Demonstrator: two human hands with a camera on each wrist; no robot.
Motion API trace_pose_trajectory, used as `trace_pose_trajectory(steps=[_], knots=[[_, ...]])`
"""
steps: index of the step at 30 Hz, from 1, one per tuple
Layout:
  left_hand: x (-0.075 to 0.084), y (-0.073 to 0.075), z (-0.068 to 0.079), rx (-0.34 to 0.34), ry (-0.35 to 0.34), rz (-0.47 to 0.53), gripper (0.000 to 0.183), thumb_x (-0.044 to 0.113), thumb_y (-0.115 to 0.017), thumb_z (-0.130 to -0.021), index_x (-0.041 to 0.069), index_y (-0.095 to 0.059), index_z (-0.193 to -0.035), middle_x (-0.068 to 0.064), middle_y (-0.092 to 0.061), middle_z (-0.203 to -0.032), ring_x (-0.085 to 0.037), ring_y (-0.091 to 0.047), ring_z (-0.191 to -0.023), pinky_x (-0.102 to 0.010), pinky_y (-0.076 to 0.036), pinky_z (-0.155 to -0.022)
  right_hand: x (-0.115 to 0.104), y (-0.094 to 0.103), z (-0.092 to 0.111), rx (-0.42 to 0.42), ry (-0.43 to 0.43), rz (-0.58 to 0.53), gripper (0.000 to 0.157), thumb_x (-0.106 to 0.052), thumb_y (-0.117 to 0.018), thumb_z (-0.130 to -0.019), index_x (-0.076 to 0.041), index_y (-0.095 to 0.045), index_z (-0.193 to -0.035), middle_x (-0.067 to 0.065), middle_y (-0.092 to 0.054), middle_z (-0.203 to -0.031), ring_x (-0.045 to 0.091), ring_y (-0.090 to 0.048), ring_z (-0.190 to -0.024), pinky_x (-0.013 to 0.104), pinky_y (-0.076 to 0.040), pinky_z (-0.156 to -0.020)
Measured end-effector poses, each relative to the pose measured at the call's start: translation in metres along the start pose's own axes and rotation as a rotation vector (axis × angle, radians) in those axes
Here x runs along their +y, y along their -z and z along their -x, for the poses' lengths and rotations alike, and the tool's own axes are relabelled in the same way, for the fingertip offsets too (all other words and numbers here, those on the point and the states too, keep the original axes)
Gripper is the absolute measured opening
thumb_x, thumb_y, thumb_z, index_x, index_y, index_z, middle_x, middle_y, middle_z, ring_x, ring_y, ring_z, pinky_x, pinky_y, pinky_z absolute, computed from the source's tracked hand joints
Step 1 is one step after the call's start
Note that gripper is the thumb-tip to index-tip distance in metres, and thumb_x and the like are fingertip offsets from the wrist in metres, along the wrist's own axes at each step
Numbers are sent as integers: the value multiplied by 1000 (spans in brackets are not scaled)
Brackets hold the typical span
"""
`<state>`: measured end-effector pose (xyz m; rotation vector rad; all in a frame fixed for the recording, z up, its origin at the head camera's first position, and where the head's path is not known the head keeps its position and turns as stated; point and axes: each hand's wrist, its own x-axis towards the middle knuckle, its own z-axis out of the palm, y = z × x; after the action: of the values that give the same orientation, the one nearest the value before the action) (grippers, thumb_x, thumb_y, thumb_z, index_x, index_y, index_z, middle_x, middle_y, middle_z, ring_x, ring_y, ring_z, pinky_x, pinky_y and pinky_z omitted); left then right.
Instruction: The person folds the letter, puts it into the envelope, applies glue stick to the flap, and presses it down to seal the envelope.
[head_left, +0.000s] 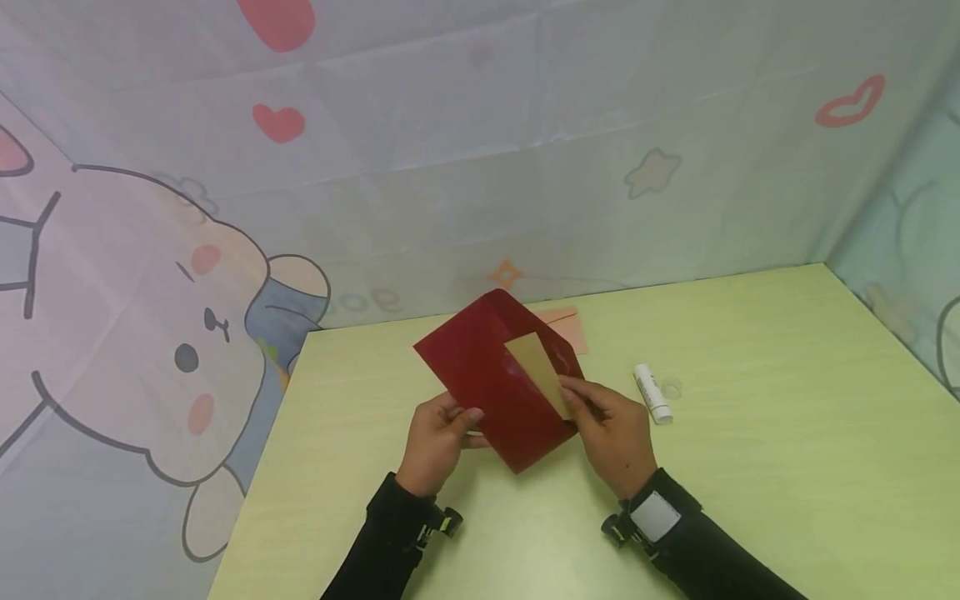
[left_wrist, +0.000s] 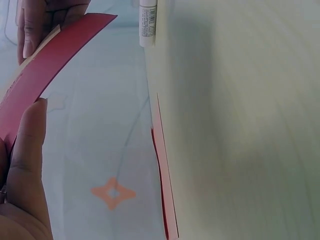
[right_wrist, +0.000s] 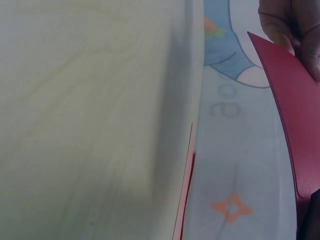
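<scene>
A dark red envelope [head_left: 480, 367] is held up over the table, tilted, its pointed flap lifted away at the upper right. The left hand [head_left: 438, 440] pinches its lower left edge, thumb on the front and fingers behind. With thumb and fingers the right hand [head_left: 615, 429] pinches a yellowish card [head_left: 536, 362] lying against the envelope's opening; how far the card sits inside cannot be told. In the left wrist view the red envelope [left_wrist: 55, 55] bows between both hands. The right wrist view shows the envelope [right_wrist: 295, 110] with the left hand [right_wrist: 295, 30] at its edge.
Behind the red envelope lies a pink envelope [head_left: 566, 327], partly hidden. To the right, a white glue stick [head_left: 652, 393] lies on the pale yellow table [head_left: 787, 400] beside a small clear ring-like cap [head_left: 672, 387]. A printed cloth backdrop [head_left: 465, 150] hangs at the table's back edge.
</scene>
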<state>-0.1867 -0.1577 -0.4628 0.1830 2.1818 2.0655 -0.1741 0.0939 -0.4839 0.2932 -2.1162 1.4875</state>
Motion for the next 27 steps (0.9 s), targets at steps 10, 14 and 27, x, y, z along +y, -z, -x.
trace_pose_trajectory(steps=[10, 14, 27], knots=[[0, 0, 1, -15, -3, -18, 33, -6, -66, -109, -2, -73, -141, -28, -82, -129, -15, -85, -95, -37, -73, -85, 0, -2, 1, -44, 26, 49, 22, 1, -82, -101, -4, -84, -122, 12, -88, -112, 2, -77, -95, 4, -57, -80], [-1, 1, 0, -20, -3, -16, 34, -6, -67, -109, -1, -73, -142, -28, -82, -130, -15, -86, -96, -37, -73, -85, 0, -2, 1, -44, 21, 43, 21, 2, -82, -100, -3, -85, -120, 12, -89, -110, 0, -76, -94, 5, -57, -80], [-2, 0, 0, -13, -2, -21, 34, -7, -68, -107, 0, -75, -141, -26, -83, -129, -19, -86, -98, -45, -73, -88, 1, -3, 2, -38, 87, 34, 25, 7, -82, -98, -3, -87, -120, 14, -88, -108, -3, -70, -85, 7, -55, -75]])
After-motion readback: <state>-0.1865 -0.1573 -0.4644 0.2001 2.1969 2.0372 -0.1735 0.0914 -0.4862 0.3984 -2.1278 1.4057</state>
